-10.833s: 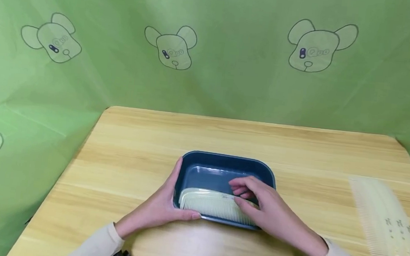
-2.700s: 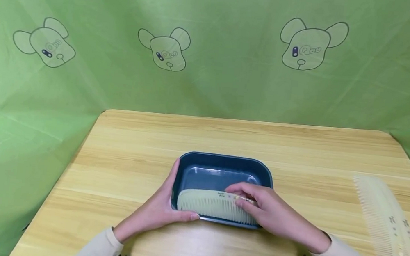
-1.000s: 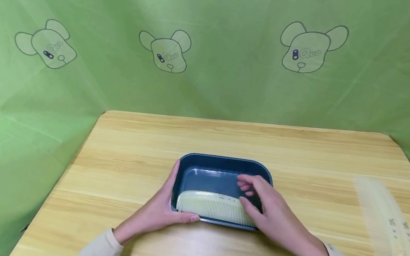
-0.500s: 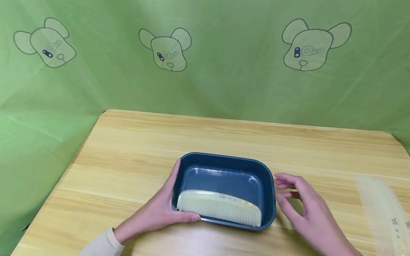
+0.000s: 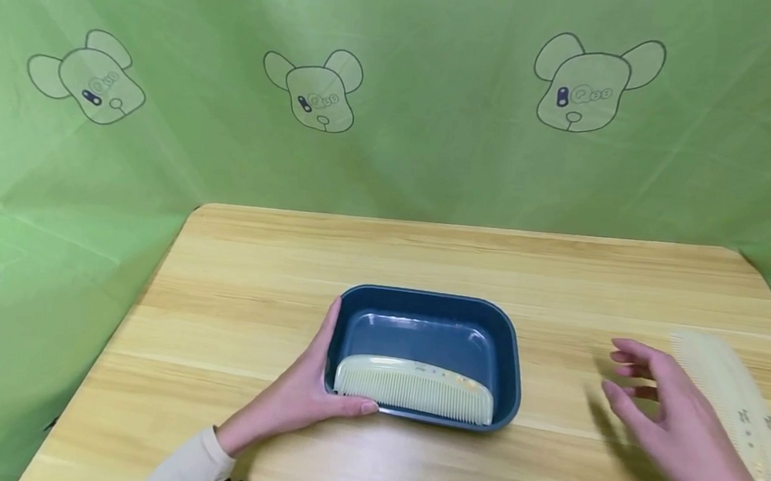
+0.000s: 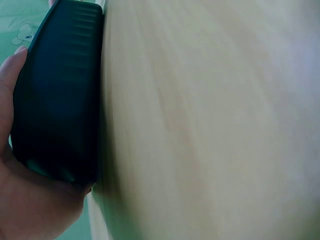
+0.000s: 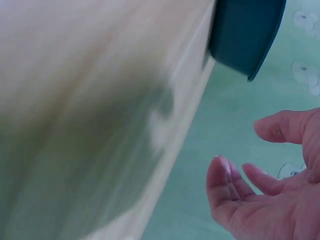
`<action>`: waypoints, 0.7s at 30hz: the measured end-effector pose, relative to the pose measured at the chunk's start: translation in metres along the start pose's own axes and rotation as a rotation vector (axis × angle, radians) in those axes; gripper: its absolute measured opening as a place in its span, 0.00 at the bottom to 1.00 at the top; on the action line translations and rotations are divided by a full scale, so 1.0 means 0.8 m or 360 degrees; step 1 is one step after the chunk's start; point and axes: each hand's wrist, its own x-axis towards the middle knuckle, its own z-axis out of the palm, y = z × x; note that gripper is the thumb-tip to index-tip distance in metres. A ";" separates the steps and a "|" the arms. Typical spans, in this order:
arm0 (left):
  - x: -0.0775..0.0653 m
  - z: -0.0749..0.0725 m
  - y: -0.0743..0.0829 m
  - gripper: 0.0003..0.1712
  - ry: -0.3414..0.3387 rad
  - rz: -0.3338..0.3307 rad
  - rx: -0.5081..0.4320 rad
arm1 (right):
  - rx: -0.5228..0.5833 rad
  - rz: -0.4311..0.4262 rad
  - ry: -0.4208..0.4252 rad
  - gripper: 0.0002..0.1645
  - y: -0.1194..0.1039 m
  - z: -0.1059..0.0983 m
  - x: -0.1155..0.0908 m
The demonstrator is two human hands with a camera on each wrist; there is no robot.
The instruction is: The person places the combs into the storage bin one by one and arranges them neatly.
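Note:
A dark blue rectangular plastic tray sits on the wooden table. My left hand grips its left front corner, thumb on the front rim and fingers along the side. In the left wrist view that hand presses against the tray's outer wall. Along the front inside the tray lies a pale cream comb, teeth facing me. To the right, two overlapping pale combs rest on the table. My right hand hovers just left of them with loosely bent fingers, holding nothing; it partly covers them.
The wooden table backs onto a green cloth printed with bear heads. In the right wrist view, the tray's end stands beyond the right hand, which casts a shadow on the table.
Of the three combs at the right earlier, two are there now. My right hand let go of the comb in the tray and moved right across the table. My left hand stayed on the tray.

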 end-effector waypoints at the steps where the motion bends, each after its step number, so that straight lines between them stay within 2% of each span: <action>1: 0.000 0.000 0.000 0.84 0.0001 -0.0006 0.0002 | -0.0010 0.0029 -0.0001 0.38 0.005 -0.002 -0.002; 6: -0.003 -0.001 -0.002 0.85 0.0008 -0.0035 0.0013 | -0.0141 0.0145 -0.0011 0.39 0.024 -0.012 -0.009; 13: 0.000 0.000 -0.001 0.86 -0.0007 0.0004 -0.0031 | -0.0332 0.0246 -0.0040 0.41 0.045 -0.029 -0.018; 21: 0.001 0.001 0.000 0.86 -0.0002 0.0010 -0.0026 | -0.0359 0.0303 -0.0074 0.42 0.069 -0.043 -0.026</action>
